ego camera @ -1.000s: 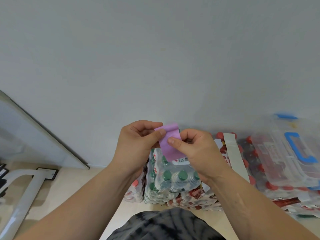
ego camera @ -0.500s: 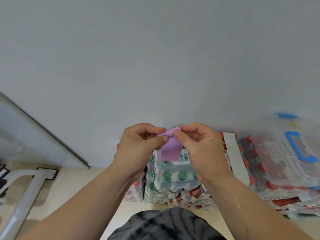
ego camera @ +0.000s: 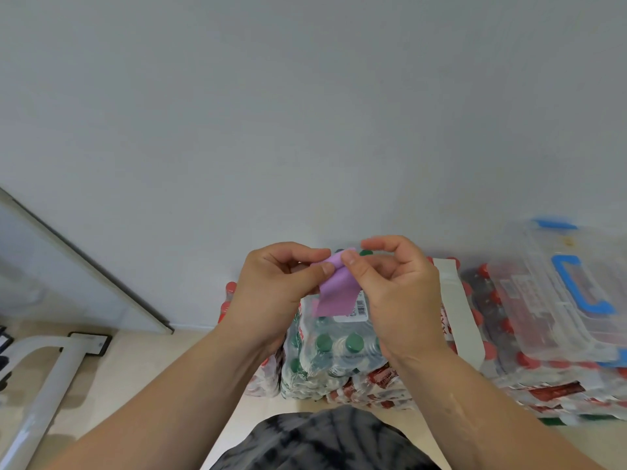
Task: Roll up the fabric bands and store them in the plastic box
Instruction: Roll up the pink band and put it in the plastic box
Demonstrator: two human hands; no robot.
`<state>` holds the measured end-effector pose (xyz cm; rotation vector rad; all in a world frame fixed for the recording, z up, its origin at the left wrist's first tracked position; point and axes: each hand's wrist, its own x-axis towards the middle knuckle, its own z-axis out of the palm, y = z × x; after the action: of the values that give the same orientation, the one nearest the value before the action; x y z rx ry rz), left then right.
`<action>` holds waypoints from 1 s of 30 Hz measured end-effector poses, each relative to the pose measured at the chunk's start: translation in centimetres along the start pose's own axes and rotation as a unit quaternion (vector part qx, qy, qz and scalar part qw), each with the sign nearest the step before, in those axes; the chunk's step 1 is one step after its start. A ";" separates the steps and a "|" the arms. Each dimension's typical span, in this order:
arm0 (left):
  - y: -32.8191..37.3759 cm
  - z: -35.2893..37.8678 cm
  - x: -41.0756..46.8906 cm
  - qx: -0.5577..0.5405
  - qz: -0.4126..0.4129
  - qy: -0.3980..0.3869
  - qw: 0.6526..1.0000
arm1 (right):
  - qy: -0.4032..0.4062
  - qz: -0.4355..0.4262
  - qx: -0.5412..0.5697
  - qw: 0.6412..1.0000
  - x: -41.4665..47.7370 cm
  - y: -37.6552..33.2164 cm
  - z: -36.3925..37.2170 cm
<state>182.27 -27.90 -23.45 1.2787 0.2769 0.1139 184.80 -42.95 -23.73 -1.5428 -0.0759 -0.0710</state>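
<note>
A purple fabric band (ego camera: 336, 293) hangs between my two hands, held up in front of the wall. My left hand (ego camera: 274, 293) pinches its upper left edge between thumb and fingers. My right hand (ego camera: 397, 293) pinches the top fold with thumb and forefinger. The band's top is curled over, and its lower end hangs loose. A clear plastic box (ego camera: 559, 300) with blue handle and clips lies at the right on top of packed bottles, lid shut. A white band (ego camera: 456, 310) lies draped over the bottle packs beside the box.
Shrink-wrapped packs of green-capped bottles (ego camera: 336, 351) and red-capped bottles (ego camera: 492, 340) stand against the grey wall (ego camera: 305, 113). A white metal frame (ego camera: 40, 385) and a leaning panel (ego camera: 68, 273) are at the left. Pale floor lies below.
My hands have turned the band's top over into a tighter fold and moved up a little. My right thumb has shifted onto the fold's top; the hanging part looks shorter.
</note>
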 end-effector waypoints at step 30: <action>0.2 -0.2 0.2 0.068 0.038 -0.041 0.996 | -0.025 0.055 -0.033 0.998 0.6 -0.6 -0.5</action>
<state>182.43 -27.59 -23.38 1.4266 0.1689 0.1083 185.31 -43.50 -23.14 -1.6116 -0.0287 0.0521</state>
